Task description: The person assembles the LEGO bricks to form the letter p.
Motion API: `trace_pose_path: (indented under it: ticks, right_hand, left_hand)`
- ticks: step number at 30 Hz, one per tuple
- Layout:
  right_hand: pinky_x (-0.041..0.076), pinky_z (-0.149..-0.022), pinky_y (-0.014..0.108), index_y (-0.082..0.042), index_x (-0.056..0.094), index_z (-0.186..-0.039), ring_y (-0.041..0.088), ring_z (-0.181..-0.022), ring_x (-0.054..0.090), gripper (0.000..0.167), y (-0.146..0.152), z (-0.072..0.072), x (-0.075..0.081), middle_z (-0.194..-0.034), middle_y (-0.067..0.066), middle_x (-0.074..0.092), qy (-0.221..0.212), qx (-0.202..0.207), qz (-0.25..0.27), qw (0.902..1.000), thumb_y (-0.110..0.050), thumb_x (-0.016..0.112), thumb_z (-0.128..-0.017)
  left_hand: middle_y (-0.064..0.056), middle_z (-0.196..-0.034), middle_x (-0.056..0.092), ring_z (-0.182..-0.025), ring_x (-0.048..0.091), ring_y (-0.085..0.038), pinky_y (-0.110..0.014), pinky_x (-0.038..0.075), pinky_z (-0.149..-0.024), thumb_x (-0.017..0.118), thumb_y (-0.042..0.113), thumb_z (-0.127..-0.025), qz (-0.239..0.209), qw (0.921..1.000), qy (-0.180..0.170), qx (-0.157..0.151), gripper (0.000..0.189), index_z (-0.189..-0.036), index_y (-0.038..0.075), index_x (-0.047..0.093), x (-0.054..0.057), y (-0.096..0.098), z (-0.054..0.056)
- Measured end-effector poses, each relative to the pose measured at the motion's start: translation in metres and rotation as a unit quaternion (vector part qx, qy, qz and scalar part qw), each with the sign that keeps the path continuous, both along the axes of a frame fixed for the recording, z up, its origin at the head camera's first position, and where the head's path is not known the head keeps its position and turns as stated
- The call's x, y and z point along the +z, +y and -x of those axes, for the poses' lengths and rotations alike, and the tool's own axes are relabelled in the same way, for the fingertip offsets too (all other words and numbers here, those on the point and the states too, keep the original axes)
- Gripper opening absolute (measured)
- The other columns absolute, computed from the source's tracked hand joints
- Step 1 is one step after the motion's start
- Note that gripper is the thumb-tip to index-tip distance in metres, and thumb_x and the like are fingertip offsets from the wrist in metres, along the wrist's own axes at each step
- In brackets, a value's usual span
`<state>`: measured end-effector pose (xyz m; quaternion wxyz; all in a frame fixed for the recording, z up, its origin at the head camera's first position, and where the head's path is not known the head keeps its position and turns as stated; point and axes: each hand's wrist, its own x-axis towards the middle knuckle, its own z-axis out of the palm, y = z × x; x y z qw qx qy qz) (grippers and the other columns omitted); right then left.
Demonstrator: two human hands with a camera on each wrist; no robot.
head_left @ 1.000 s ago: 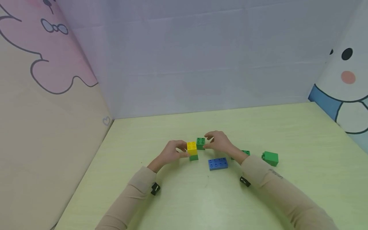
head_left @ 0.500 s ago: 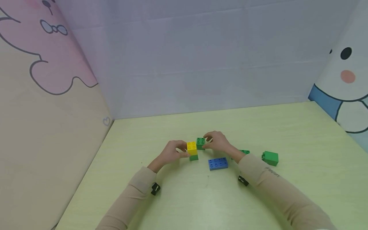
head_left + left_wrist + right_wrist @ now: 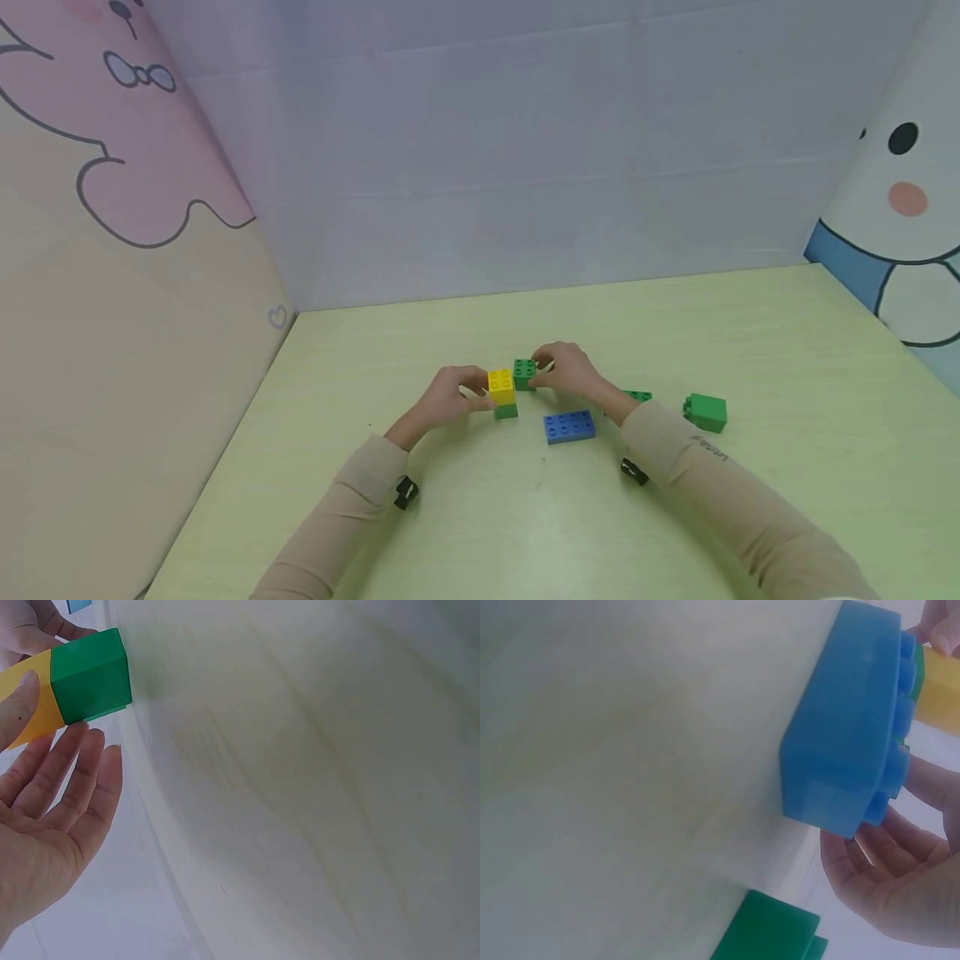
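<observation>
A yellow brick (image 3: 500, 387) sits on top of a green brick (image 3: 506, 411), making a short stack upright on the table. My left hand (image 3: 447, 396) holds this stack from the left; in the left wrist view its thumb (image 3: 21, 709) lies against the yellow side. Just behind and to the right stands another green brick (image 3: 524, 374), studs up. My right hand (image 3: 573, 371) pinches that one at its right side between thumb and forefinger. In the right wrist view a blue brick (image 3: 840, 712) hides most of it.
A long blue brick (image 3: 568, 427) lies in front of the right hand. One more green brick (image 3: 639, 397) is partly hidden behind the right forearm, and another (image 3: 706, 412) lies farther right on its side. Walls rise behind and left of the table (image 3: 540, 533).
My right hand and forearm have shifted very slightly left toward the separate green brick. The left hand and the stack keep their place.
</observation>
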<state>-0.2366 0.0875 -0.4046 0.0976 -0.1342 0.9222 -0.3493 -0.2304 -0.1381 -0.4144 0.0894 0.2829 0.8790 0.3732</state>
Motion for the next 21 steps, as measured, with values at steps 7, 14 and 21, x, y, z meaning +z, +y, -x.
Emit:
trace_pose_path:
  ticks: [7,14,21]
  right_hand:
    - [0.048,-0.079,0.037,0.002,0.059,-0.113,0.028,-0.093,0.058,0.038,0.001,-0.004,0.002,-0.105,0.016,0.062,0.005,0.004,0.007,1.0,-0.015,0.069,-0.081]
    - [0.049,-0.077,0.037,0.002,0.059,-0.113,0.027,-0.091,0.059,0.037,0.002,-0.007,0.005,-0.105,0.016,0.062,0.009,0.003,0.016,0.9998,-0.015,0.069,-0.081]
    - [0.049,-0.077,0.037,0.003,0.059,-0.113,0.027,-0.09,0.06,0.038,0.004,-0.01,0.011,-0.103,0.016,0.062,0.022,0.006,0.021,0.9995,-0.015,0.069,-0.081]
  left_hand:
    - [-0.007,-0.096,0.066,-0.081,0.06,-0.017,-0.027,0.049,-0.073,0.072,0.014,-0.078,-0.006,1.0,0.002,-0.002,0.029,-0.104,0.002,0.065,0.0,0.0,0.0]
    - [-0.007,-0.096,0.066,-0.082,0.06,-0.017,-0.026,0.049,-0.071,0.072,0.014,-0.078,-0.003,1.0,-0.004,0.001,0.029,-0.103,0.002,0.065,0.002,0.0,-0.001]
    - [-0.007,-0.097,0.065,-0.083,0.06,-0.018,-0.026,0.05,-0.07,0.071,0.015,-0.079,-0.004,1.0,-0.008,0.001,0.029,-0.105,0.002,0.064,0.0,-0.001,0.0]
